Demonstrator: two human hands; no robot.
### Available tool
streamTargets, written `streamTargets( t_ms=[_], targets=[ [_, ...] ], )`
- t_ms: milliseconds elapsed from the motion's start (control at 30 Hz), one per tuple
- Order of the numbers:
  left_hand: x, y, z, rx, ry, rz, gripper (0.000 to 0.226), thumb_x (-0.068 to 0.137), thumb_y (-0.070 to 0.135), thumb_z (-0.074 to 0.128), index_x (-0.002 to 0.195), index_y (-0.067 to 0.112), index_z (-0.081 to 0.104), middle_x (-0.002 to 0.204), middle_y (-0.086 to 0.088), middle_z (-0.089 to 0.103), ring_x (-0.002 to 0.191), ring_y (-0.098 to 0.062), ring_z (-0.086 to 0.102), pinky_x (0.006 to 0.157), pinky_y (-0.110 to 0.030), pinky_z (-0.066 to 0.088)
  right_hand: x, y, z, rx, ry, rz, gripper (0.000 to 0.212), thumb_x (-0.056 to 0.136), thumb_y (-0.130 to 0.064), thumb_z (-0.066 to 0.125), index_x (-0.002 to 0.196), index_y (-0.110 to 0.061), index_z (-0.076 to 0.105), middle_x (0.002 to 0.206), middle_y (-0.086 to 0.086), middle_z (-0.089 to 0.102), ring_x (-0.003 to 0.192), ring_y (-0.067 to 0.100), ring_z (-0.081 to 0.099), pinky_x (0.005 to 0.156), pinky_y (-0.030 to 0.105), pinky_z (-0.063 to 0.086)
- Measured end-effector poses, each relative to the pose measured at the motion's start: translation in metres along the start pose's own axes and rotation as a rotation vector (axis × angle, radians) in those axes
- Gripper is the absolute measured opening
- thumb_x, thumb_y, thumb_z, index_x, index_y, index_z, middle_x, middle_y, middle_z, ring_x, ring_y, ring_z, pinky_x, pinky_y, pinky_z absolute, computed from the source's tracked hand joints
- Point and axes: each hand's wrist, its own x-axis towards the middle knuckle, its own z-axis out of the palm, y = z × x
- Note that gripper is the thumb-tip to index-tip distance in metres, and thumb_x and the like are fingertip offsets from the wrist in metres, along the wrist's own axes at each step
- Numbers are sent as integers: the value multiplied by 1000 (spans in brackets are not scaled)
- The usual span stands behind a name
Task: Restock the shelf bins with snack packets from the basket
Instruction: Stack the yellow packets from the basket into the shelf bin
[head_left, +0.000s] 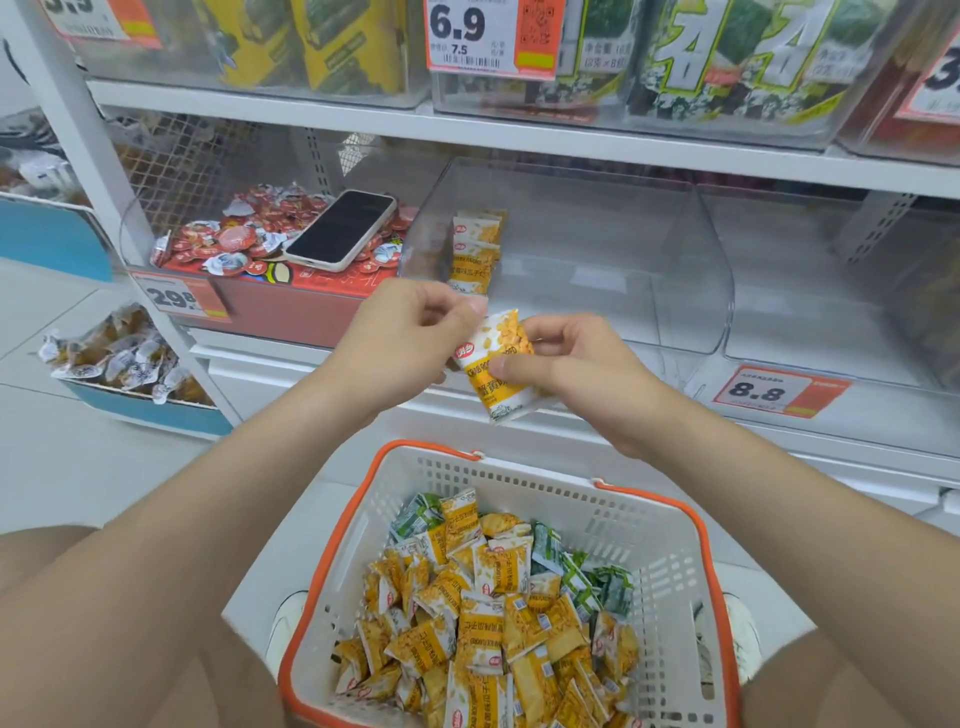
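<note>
You hold one yellow packet (501, 364) between both hands, in front of the shelf's front edge and above the back rim of the basket (628, 525). Your left hand (410, 332) pinches the packet's top left corner, fingers curled in against the thumb. Your right hand (566, 369) grips its right edge, thumb pressed on the printed face and fingers wrapped behind. The packet tilts, with its bottom end pointing down and to the right.

The basket sits low between your knees. Yellow packets (488, 639) are heaped along its front and middle, and a few green ones (602, 582) lie toward the back and right side.

On the shelf, the clear bin (675, 291) holds a few matching packets (475, 249) standing against its left wall. At the shelf's left end, a phone (340, 228) lies face up on a pile of red cups (234, 239). A price tag (769, 389) hangs on the shelf's front edge, to the right.
</note>
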Motion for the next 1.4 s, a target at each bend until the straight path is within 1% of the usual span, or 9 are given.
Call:
streamTargets(
  t_ms=[233,333,433,567,967,1067,1167,1300,1400],
  targets=[
    [45,-15,-20,715,135,401,26,97,18,50,118,20,66,117,-5,61,108,-31,54,96,-48,47,61,-13,-8,47,359,-157,20,89,-21,81,105,-12,73,97,5,80,96,22,76,89,36,60],
    [60,-25,-21,924,108,408,31,96,26,56,126,18,60,142,-13,40,125,-39,39,101,-50,38,109,-11,-17,11,379,-10,24,81,-12,86,102,-10,74,97,8,79,96,26,76,88,44,62],
    [70,-33,-21,1134,106,407,39,99,39,51,128,13,57,164,-22,16,140,-46,29,110,-55,31,157,0,-18,-241,332,169,36,72,-14,92,102,-10,74,92,4,76,83,21,73,67,32,60],
    [81,-36,-20,1119,-49,209,51,105,47,37,141,11,44,169,-23,-13,149,-44,18,117,-55,25,206,19,-10,-388,356,283,80,36,-36,96,108,-13,69,100,3,75,87,21,73,80,34,62],
    [87,-37,-16,1058,-146,137,36,104,38,33,124,15,52,164,-29,-18,138,-46,27,111,-55,27,249,3,12,-552,372,327,44,63,-18,95,98,-14,69,96,6,75,85,23,75,79,41,64],
    [87,-39,-15,1069,-137,150,36,105,38,33,124,14,51,163,-29,-17,136,-44,29,110,-53,29,254,-1,14,-717,479,296,45,64,-25,93,100,-16,67,103,2,73,95,18,72,74,24,55],
    [86,-38,-15,1054,-131,151,25,105,37,33,114,18,47,163,-30,-16,135,-44,30,109,-52,30,255,3,13,-686,491,202,73,65,-27,95,123,-11,54,115,0,62,103,16,61,82,23,49],
    [85,-38,-15,1049,-118,166,15,105,36,33,104,22,39,163,-30,-14,133,-44,33,106,-51,31,254,7,14,-722,516,217,119,71,-22,91,157,-13,9,131,7,50,114,30,57,91,34,53],
    [84,-39,-15,1073,-111,185,27,105,37,34,114,17,51,163,-30,-16,131,-43,35,106,-51,33,247,9,17,-866,477,296,79,72,-31,86,138,-8,48,116,9,66,85,26,75,59,32,62]
  ],
)
